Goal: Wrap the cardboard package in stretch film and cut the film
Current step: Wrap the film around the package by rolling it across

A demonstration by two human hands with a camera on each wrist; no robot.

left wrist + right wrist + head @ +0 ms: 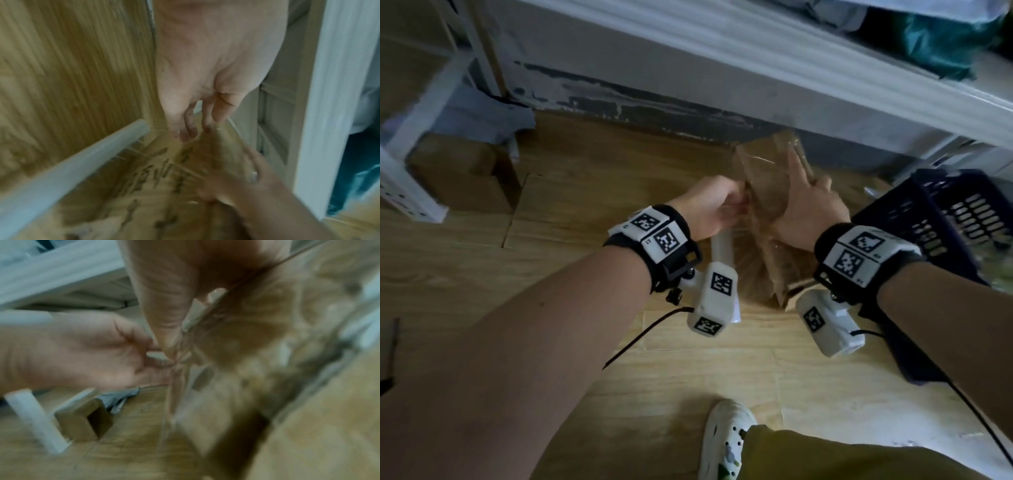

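The brown cardboard package [767,195] stands tilted on the floor, with clear stretch film [774,161] wrinkled over its face. My right hand [808,178] grips its upper right part, fingers spread over the face and the thumb [164,313] against its edge. My left hand [736,202] is at the package's left edge, and its curled fingers pinch a bunched strand of film [174,363]. The white film roll [722,253] lies on the floor below my left wrist; the left wrist view has the roll [72,165] at lower left, blurred.
A dark blue slotted plastic crate [945,219] stands close on the right. A cardboard box [462,171] sits at the left under a white shelf frame [417,113]. A white shelf beam [791,58] runs above the package. My white shoe [726,442] is at the bottom.
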